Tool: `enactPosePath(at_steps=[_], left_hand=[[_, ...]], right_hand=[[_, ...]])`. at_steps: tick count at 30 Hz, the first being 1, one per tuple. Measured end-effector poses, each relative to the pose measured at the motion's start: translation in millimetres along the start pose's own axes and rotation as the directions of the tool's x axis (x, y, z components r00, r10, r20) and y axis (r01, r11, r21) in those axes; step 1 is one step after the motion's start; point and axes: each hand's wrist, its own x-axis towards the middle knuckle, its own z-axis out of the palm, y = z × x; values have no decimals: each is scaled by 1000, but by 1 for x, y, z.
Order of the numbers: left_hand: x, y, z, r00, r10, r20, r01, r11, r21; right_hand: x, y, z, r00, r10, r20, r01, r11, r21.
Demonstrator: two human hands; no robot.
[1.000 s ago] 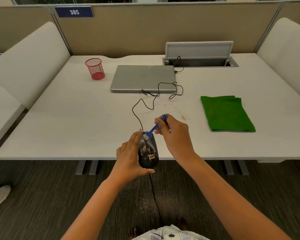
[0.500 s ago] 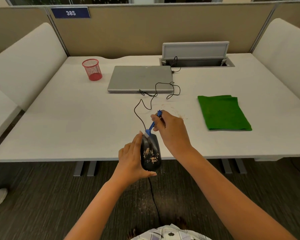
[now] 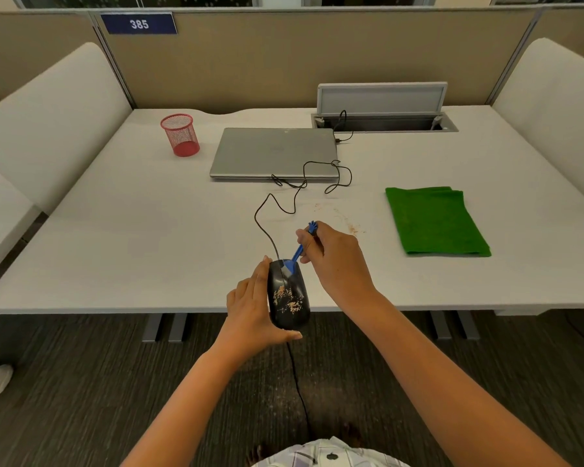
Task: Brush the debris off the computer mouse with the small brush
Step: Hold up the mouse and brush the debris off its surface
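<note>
Laptop at desk back centre, mesh cup to its left, cloth right, mouse over front edge.

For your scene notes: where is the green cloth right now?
In the head view, the green cloth lies folded on the desk's right side, right of the laptop.

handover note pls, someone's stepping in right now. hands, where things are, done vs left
Left hand: grips the mouse, held up at the near edge of the desk.
Right hand: grip on the small blue brush, bristles at the mouse's front end.
Done: little; some crumbs lie on the desk.
Left: the debris patch on the mouse's back, then any remaining bits.
</note>
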Motion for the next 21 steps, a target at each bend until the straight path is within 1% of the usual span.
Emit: enactPosePath(at_steps=[5,12,17,21], left_hand=[[-1,-3,-2,1000,-6,-3,6,1000,-9],[-1,-8,-7,1000,-5,-17,5,1000,4],[1,-8,-6,999,-21,-30,20,1000,-20],[3,-10,-9,999,-31,-45,31,999,-10]], right_hand=[[2,1,2,998,41,-53,-35,993,113],[-5,3,7,996,83,39,-89,979,183],[-4,5,8,991,130,2,-125,949,291],[-10,7,9,992,118,38,-124,952,280]])
